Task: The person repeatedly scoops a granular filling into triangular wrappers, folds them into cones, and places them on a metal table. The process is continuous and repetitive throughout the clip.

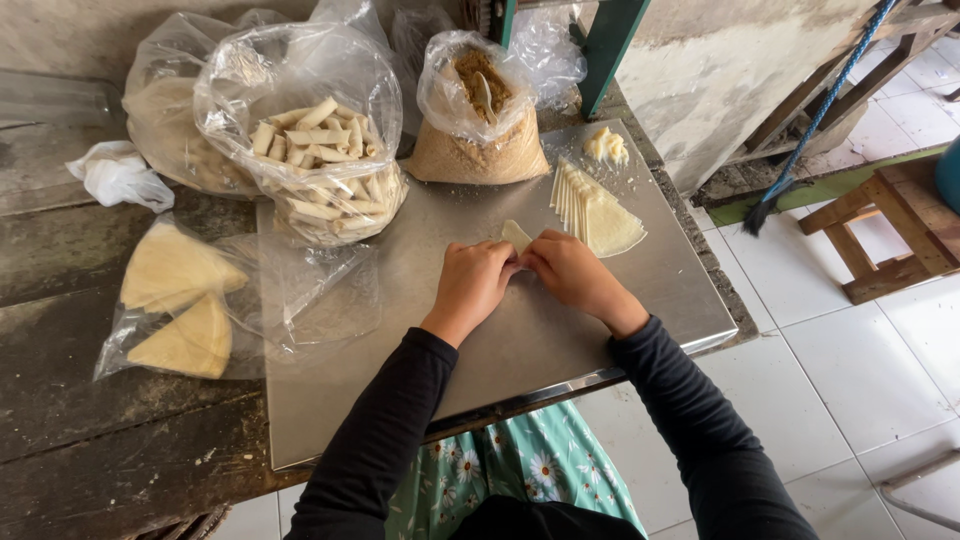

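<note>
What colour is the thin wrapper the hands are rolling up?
Pale cream, nearly white. The wrapper shows best in the head view, pinched between the left hand and right hand.

Two hands [470, 285], five plastic bags [300, 130]

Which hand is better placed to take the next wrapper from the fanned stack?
Probably the right hand: the fanned wrapper stack lies just beyond it on the steel sheet. The left hand would have to cross over. Both hands are on the wrapper being rolled.
</note>
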